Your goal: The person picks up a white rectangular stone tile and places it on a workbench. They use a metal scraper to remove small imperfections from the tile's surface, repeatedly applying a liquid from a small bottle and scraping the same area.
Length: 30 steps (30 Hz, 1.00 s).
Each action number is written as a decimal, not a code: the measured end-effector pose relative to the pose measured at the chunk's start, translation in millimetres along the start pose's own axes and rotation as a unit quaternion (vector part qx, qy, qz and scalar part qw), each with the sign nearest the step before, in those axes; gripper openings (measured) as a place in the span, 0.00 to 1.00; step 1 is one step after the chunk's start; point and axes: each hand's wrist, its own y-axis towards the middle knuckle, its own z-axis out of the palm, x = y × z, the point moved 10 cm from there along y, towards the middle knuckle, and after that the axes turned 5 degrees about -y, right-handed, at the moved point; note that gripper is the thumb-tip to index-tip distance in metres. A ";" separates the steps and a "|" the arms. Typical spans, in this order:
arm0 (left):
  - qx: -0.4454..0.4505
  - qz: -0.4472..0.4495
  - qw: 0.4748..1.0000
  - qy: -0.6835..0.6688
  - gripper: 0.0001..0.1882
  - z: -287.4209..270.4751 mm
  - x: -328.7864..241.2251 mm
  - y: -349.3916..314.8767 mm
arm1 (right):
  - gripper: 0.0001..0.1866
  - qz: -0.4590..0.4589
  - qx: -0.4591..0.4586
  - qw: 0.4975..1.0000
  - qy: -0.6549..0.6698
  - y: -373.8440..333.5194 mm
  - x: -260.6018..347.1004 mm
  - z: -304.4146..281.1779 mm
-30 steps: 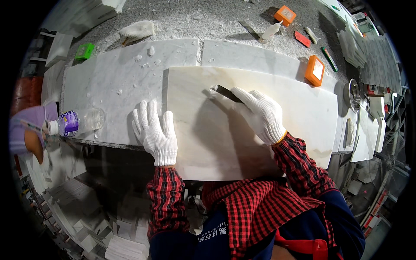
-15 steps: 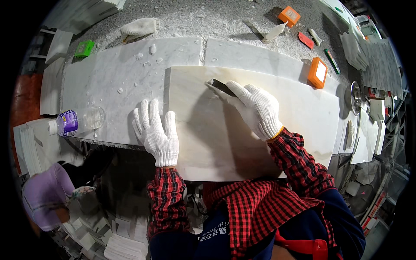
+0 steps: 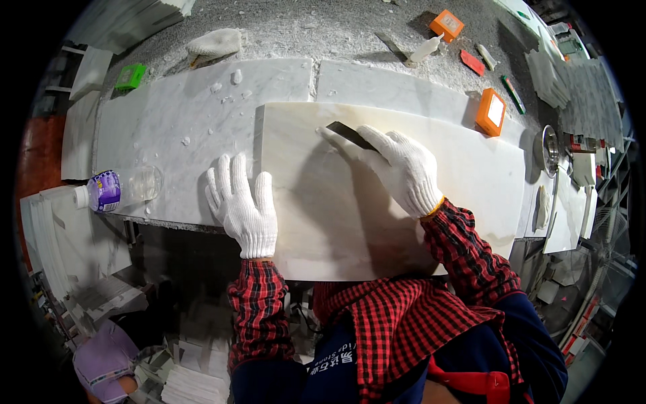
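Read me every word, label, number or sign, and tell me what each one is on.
I won't copy print; it shows on:
Navy garment: white lettering, partly legible.
Bottle: purple label, print too small.
Nearer orange box: white label, too small to read.
Farther orange box: too blurred.

A dusty grey table (image 3: 289,34) holds a big flat pale stone (image 3: 168,124), a green box (image 3: 130,77), a white cloth (image 3: 217,42), an orange box (image 3: 447,25) and a red card (image 3: 472,62).
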 end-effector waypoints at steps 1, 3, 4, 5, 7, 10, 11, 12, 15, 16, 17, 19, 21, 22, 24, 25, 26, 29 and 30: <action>-0.001 0.002 1.000 0.000 0.28 0.1 0.1 0.1 | 0.18 0.005 0.001 1.000 0.024 -2.9 -3.5 -0.4; -0.003 0.004 1.000 -0.001 0.28 0.5 -0.4 0.3 | 0.16 0.014 0.004 0.997 0.071 -7.5 -8.5 -0.5; -0.003 0.004 1.000 -0.001 0.28 0.9 -0.9 0.8 | 0.16 0.003 0.006 0.997 0.073 -6.5 -5.8 -0.9; -0.003 0.004 1.000 0.000 0.28 0.5 -1.2 0.7 | 0.17 -0.007 0.007 0.997 0.075 -4.9 -1.5 -2.2; -0.008 0.008 1.000 0.002 0.28 -0.9 -1.7 0.1 | 0.17 -0.022 0.024 0.998 0.057 0.3 9.4 -3.7; -0.010 0.008 1.000 0.000 0.28 -1.4 -1.7 -0.2 | 0.17 -0.058 0.024 0.998 0.010 8.0 22.8 0.6; -0.009 0.005 1.000 0.000 0.28 -1.7 -0.6 -0.3 | 0.17 -0.058 0.055 0.996 -0.024 9.6 23.1 8.2; -0.009 0.006 1.000 0.000 0.27 -1.6 -1.3 0.0 | 0.17 -0.057 0.085 0.993 -0.059 10.7 22.9 14.4; -0.010 0.009 1.000 0.003 0.27 -1.1 -2.8 0.1 | 0.15 -0.047 0.092 0.990 -0.091 1.5 19.7 16.1; -0.013 0.011 1.000 0.004 0.27 -0.8 -1.9 -0.2 | 0.15 -0.041 0.103 0.989 -0.095 -1.7 18.0 16.8; -0.016 0.013 1.000 0.006 0.27 -1.0 -1.7 -0.4 | 0.14 -0.034 0.115 0.988 -0.100 -4.8 16.8 17.3; -0.011 0.003 1.000 0.005 0.27 -1.3 -1.1 0.2 | 0.13 -0.031 0.113 0.988 -0.097 -10.3 17.5 13.3; -0.008 -0.001 1.000 0.005 0.27 -1.7 -0.9 0.6 | 0.14 -0.032 0.113 0.989 -0.086 -14.7 15.6 10.5; -0.007 0.000 1.000 0.005 0.27 -1.9 -0.5 0.5 | 0.15 -0.037 0.090 0.994 -0.057 -15.5 14.0 6.8; -0.013 0.005 1.000 0.005 0.27 -2.1 0.0 0.1 | 0.16 -0.047 0.045 0.998 0.004 -16.2 12.6 0.0; -0.018 0.009 1.000 0.004 0.27 -1.6 0.3 0.1 | 0.16 -0.034 0.053 0.998 0.010 -16.0 11.6 -1.1; -0.024 0.013 1.000 0.004 0.27 -1.7 0.6 0.1 | 0.16 -0.021 0.062 0.998 0.016 -15.1 12.2 -4.5; -0.029 0.013 0.999 0.007 0.27 -0.3 1.1 -0.4 | 0.16 -0.023 0.083 0.996 -0.015 -13.6 16.8 2.4; -0.027 0.013 1.000 0.009 0.27 -0.6 0.4 -0.2 | 0.16 -0.032 0.089 0.995 -0.032 -13.2 18.7 6.6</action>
